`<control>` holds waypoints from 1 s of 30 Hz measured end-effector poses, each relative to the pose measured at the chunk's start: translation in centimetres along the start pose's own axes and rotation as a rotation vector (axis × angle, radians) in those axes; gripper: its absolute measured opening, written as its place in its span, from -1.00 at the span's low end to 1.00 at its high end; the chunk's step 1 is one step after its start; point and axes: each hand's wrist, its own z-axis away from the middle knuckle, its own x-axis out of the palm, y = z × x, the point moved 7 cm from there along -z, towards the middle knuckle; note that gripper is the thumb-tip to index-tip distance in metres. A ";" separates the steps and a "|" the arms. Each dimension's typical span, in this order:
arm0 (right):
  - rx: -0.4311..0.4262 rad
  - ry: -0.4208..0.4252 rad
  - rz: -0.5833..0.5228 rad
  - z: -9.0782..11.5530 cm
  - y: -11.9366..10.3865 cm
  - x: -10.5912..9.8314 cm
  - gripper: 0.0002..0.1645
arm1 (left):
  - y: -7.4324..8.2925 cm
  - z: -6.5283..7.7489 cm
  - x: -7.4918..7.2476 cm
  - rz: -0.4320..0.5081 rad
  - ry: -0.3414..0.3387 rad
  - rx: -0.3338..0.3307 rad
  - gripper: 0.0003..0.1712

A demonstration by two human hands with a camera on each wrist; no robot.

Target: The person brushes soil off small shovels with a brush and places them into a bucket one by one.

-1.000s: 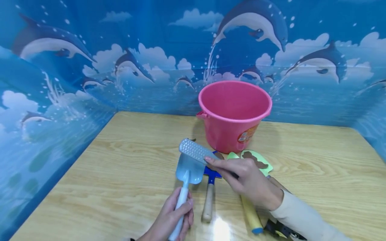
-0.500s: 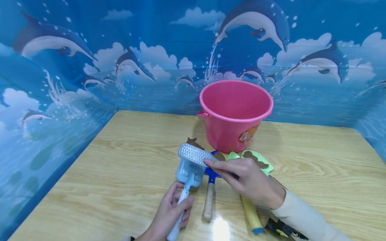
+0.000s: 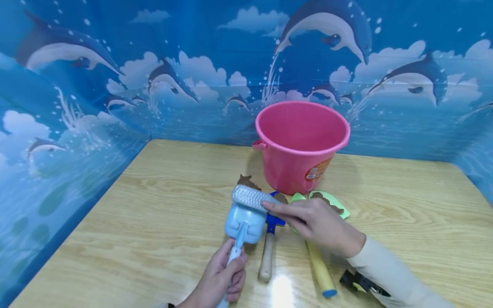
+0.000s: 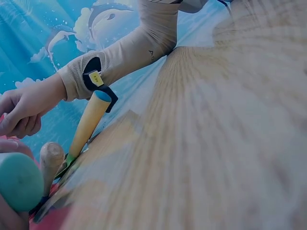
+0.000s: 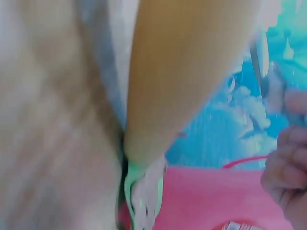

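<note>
— Your surroundings?
— Dolphin-printed backdrop (image 3: 215, 38) behind a wood-grain table (image 3: 161, 214).
— Your hands?
— Above the table, your left hand (image 3: 220, 273) grips the blue shovel (image 3: 244, 224), your right hand (image 3: 323, 224) a grey studded tool (image 3: 250, 199) across it.
— Changed?
— More brown patch (image 3: 247, 182) shows than a second ago.

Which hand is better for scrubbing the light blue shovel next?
Probably the right hand: it holds the bumpy grey tool, whose head lies across the blade of the light blue shovel in the head view. The left hand grips the shovel's handle, so it seems better suited to steadying.
</note>
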 end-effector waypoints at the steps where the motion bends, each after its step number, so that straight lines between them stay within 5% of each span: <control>1: 0.025 0.025 0.013 0.0 0.4 -0.4 -0.41 | 0.0 0.0 0.0 -0.002 -0.003 0.003 -0.73; 6: 0.052 0.049 -0.047 0.0 0.1 -0.8 -0.40 | 0.0 0.0 0.0 -0.012 0.016 -0.017 -0.72; 13: -0.166 -0.031 -0.050 -0.2 -3.2 1.0 -0.58 | -0.1 -0.1 -0.1 0.018 0.043 -0.018 -0.71; 16: -0.138 -0.046 -0.025 -0.3 -2.7 1.1 -0.53 | -0.2 0.1 -0.3 0.056 0.062 -0.028 -0.70; 24: 0.115 -0.005 0.058 0.1 0.5 -0.2 -0.32 | -0.2 0.1 -0.3 0.099 0.045 -0.037 -0.79; 30: -0.005 -0.041 -0.028 -0.1 -1.4 0.6 -0.43 | -0.3 -0.1 -0.4 0.238 -0.004 -0.062 -0.88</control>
